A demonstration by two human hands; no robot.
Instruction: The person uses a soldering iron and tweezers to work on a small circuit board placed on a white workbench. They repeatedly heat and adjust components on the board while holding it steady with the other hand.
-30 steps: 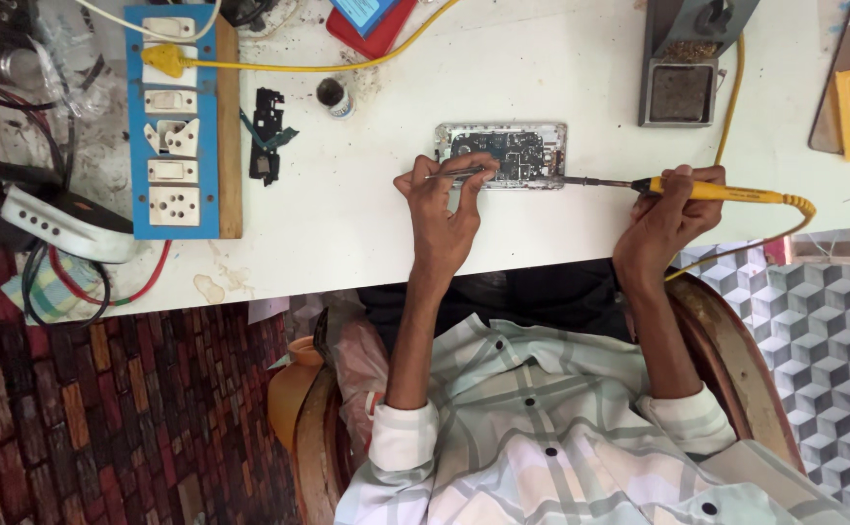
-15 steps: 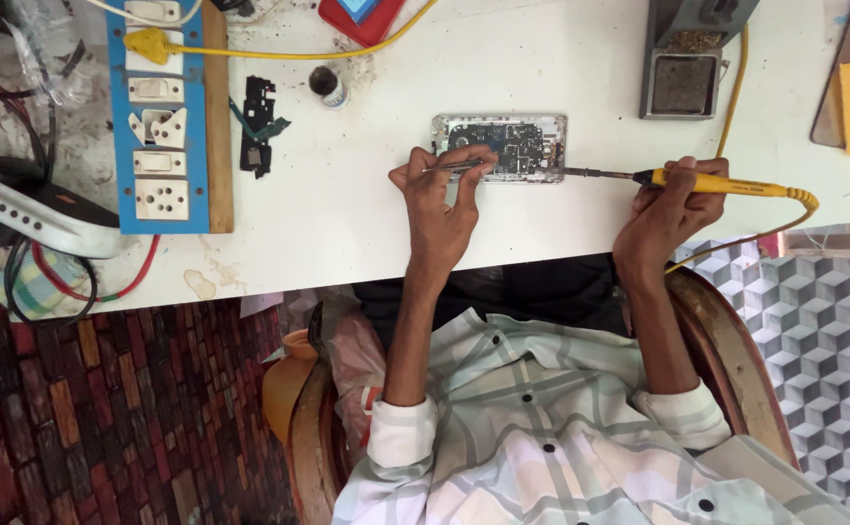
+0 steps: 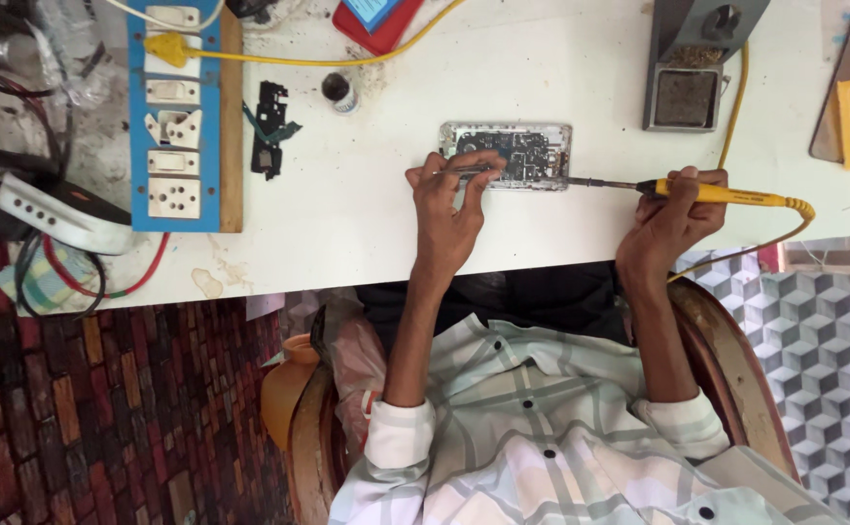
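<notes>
While we sit at the white table (image 3: 367, 224), our blue socket board (image 3: 174, 117) lies far off beside our left hand (image 3: 452, 209). Between both hands lies the open phone (image 3: 506, 154). Our right hand (image 3: 673, 219) is closed around the yellow soldering iron (image 3: 726, 193). Left fingers pinch thin tweezers (image 3: 472, 171) over the phone.

The opened phone (image 3: 508, 154) lies on the table (image 3: 367, 214), between switchboard (image 3: 174, 117) and iron stand (image 3: 690, 73).
</notes>
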